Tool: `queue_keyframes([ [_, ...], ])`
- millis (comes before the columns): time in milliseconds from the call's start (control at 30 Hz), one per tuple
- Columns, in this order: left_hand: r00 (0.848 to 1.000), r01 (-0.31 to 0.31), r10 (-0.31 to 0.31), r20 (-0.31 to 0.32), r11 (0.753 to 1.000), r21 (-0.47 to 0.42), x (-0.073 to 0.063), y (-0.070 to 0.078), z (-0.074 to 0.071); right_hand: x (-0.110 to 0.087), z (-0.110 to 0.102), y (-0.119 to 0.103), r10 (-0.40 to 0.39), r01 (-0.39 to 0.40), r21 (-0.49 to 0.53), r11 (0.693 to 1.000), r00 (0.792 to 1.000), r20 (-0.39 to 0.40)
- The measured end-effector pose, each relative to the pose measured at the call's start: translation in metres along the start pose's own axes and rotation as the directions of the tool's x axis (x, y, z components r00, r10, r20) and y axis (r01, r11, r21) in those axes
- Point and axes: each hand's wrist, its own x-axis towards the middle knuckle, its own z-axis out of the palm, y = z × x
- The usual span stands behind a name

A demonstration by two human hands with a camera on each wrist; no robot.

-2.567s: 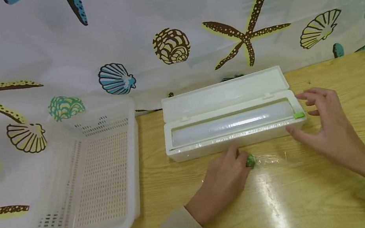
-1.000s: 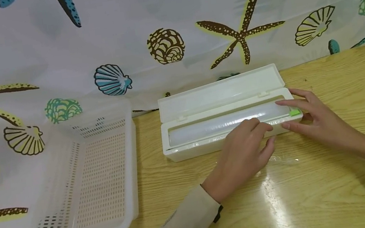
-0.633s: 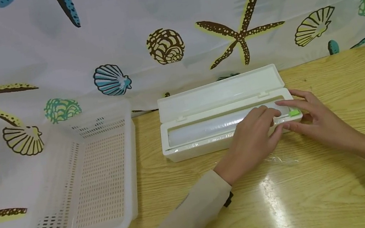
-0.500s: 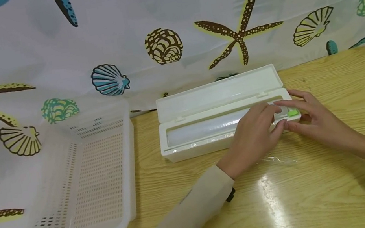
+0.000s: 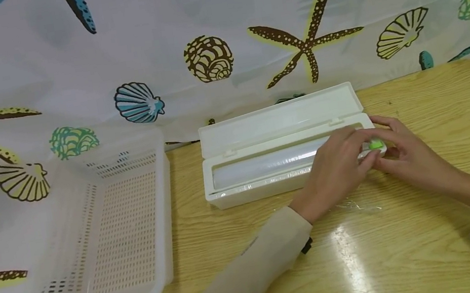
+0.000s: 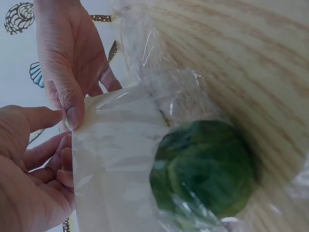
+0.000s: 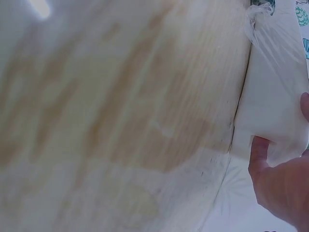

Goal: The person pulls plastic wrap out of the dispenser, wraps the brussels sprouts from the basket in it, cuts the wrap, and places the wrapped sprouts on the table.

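Left hand (image 5: pixel 336 166) is shifting toward frame right, fingers curled, hold unclear; right hand (image 5: pixel 417 161) is gripping white box (image 5: pixel 265 191).

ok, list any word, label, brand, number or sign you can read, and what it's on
Readable text: none.
Left sleeve: a short line of print, too small and blurred to read.
I see no lettering on the box or basket; the cloth behind shows only pictures, such as shells and starfish.
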Motion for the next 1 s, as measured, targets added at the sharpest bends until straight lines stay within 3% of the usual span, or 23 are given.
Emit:
queue_keyframes([
  [233,1.000,-0.009,0.009,0.001,0.999,0.050,0.0023,0.0026,0.0040,-0.0019,0.0000,-0.0009,0.038,-0.038,0.018,0.999,0.999,0.003],
  [633,0.999,-0.004,0.007,-0.039,0.997,0.083,0.0009,0.0006,0.0073,-0.0014,0.0019,-0.0011,0.032,-0.032,0.028,0.999,0.999,0.001],
  [1000,1.000,-0.003,0.004,-0.011,0.997,0.076,0.0036,0.0007,0.0059,-0.0008,-0.0002,-0.0007,0.031,-0.031,0.017,0.999,0.999,0.008],
])
